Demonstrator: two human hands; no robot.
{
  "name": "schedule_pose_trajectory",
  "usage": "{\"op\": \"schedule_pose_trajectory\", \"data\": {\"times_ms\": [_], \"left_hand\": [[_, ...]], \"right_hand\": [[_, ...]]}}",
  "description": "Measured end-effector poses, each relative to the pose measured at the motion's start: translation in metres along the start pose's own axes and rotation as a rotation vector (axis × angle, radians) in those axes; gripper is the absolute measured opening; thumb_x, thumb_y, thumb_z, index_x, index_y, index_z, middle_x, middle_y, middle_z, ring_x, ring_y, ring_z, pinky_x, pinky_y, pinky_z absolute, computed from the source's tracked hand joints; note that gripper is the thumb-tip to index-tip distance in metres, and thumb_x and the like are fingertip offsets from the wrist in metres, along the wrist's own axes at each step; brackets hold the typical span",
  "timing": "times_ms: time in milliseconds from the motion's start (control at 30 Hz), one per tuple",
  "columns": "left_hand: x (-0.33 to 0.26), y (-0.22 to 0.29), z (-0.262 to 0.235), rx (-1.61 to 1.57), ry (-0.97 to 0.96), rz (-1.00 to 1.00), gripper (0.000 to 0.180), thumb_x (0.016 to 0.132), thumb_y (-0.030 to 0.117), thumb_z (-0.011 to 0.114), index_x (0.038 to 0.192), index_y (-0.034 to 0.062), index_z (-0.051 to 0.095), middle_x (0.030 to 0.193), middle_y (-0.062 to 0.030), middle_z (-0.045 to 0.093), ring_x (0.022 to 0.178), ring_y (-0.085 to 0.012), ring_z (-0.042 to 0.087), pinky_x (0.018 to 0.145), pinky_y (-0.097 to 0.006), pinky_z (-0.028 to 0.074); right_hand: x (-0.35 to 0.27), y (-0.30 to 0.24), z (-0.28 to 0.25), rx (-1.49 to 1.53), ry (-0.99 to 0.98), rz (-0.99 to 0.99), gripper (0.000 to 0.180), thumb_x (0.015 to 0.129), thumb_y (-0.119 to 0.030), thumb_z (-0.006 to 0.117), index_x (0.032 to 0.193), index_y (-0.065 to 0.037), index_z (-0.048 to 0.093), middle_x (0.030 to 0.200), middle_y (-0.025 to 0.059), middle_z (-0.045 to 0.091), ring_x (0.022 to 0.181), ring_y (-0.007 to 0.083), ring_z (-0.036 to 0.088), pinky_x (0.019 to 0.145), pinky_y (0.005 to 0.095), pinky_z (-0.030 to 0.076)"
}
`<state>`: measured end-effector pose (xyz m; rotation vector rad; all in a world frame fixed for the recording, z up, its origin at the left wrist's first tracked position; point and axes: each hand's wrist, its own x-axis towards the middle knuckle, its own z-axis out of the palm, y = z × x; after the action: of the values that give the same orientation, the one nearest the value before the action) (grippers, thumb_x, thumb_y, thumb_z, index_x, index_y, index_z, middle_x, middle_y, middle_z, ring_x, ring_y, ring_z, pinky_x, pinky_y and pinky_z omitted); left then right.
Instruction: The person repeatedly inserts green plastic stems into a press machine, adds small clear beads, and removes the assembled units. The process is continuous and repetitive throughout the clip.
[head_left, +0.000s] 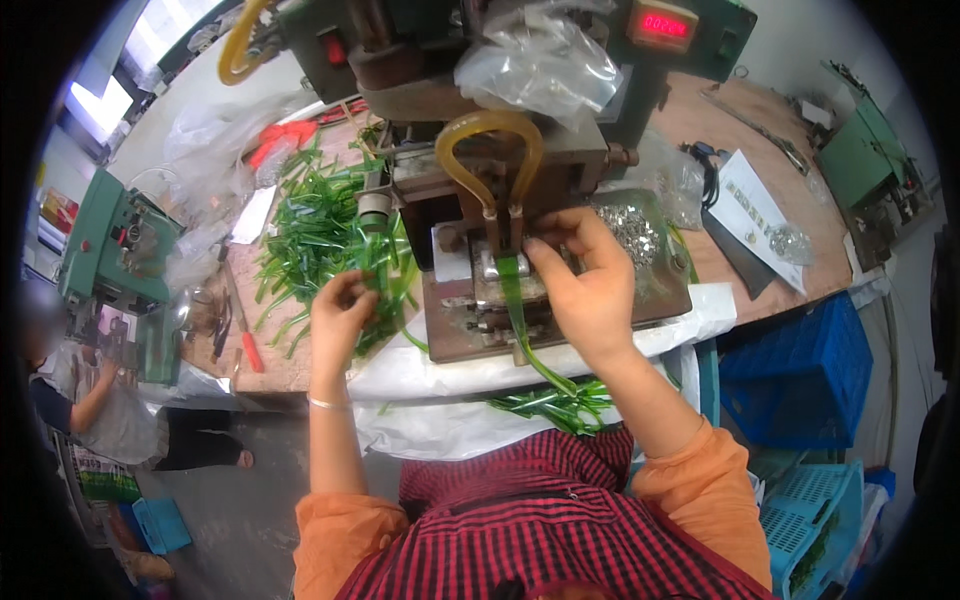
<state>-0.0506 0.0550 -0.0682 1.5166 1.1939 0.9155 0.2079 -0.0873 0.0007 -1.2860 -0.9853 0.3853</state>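
In the head view, a red-and-black checked apron (pixel 520 520) lies closest, at the lower centre, between orange sleeves. Above it a bundle of green strips (pixel 565 405) sits on white sheeting (pixel 430 425). One green strip (pixel 515 305) hangs from the metal die of a press (pixel 575 155) at the centre. The right hand (pixel 590 275) is beside that strip's upper end, fingers bent, thumb tip at the die; whether it pinches anything cannot be told. The left hand (pixel 345 310), left of centre, has its fingers curled toward the thumb beside a loose heap of green strips (pixel 310 225); a grip cannot be made out. Small metal pieces (pixel 632 235) lie right of the press, and a red-handled tool (pixel 251 357) rests on the surface (pixel 815 225) at left.
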Motion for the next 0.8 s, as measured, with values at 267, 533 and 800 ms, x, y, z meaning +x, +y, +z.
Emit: {"op": "schedule_pose_trajectory", "data": {"times_ms": [267, 533, 800], "left_hand": [[-0.048, 0.105, 0.033, -0.234, 0.189, 0.718, 0.009, 0.094, -0.001, 0.061, 0.102, -0.0051, 0.063, 0.092, -0.0176, 0.070, 0.071, -0.0202, 0.069, 0.060, -0.025, 0.055], [-0.071, 0.110, 0.072, 0.466, -0.086, 1.368, 0.020, 0.075, 0.010, 0.082, 0.090, 0.0068, 0.070, 0.100, -0.0096, 0.072, 0.059, -0.0119, 0.059, 0.047, -0.023, 0.039], [-0.050, 0.101, 0.102, 0.435, -0.069, 1.585, 0.019, 0.073, 0.011, 0.082, 0.085, 0.0080, 0.067, 0.096, -0.0095, 0.070, 0.054, -0.0100, 0.054, 0.044, -0.023, 0.038]], "right_hand": [[0.000, -0.014, 0.006, 0.331, -0.072, 0.246, 0.041, 0.087, 0.001, 0.067, 0.123, 0.006, 0.050, 0.109, 0.0137, 0.067, 0.096, 0.0137, 0.062, 0.089, 0.0268, 0.047], [-0.017, -0.029, -0.002, 0.018, -0.126, -0.007, 0.051, 0.087, 0.000, 0.061, 0.136, 0.001, 0.048, 0.112, 0.0188, 0.067, 0.108, 0.0240, 0.066, 0.088, 0.0343, 0.052], [-0.008, 0.094, -0.126, -0.260, 0.443, 0.029, 0.047, 0.093, 0.004, 0.054, 0.139, -0.001, 0.047, 0.127, 0.0143, 0.061, 0.117, 0.0225, 0.058, 0.099, 0.0328, 0.046]]}}
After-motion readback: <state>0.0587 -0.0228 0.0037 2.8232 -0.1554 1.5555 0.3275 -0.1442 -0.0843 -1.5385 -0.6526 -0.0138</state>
